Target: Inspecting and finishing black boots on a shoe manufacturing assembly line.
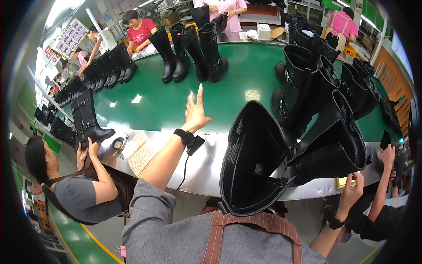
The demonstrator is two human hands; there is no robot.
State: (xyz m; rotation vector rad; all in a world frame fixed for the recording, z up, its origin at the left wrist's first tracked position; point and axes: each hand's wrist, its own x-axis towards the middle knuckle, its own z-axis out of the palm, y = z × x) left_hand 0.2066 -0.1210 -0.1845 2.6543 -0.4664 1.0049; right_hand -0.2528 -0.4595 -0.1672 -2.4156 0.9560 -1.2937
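Note:
My left hand [195,111] is stretched out over the green conveyor belt [149,103], fingers apart and holding nothing; a black band with a cable sits on its wrist. My right hand [353,188] grips the lower part of a tall black boot [259,163] lying tilted on the metal table edge [202,160], its open shaft facing me. A second black boot [334,136] leans against it on the right.
Several black boots stand on the belt: a group at the back [193,50], a row at the left [107,70], more at the right [307,79]. A person at my left holds a boot [88,121]. Another person's hand [388,155] reaches in at right. Workers stand beyond the belt.

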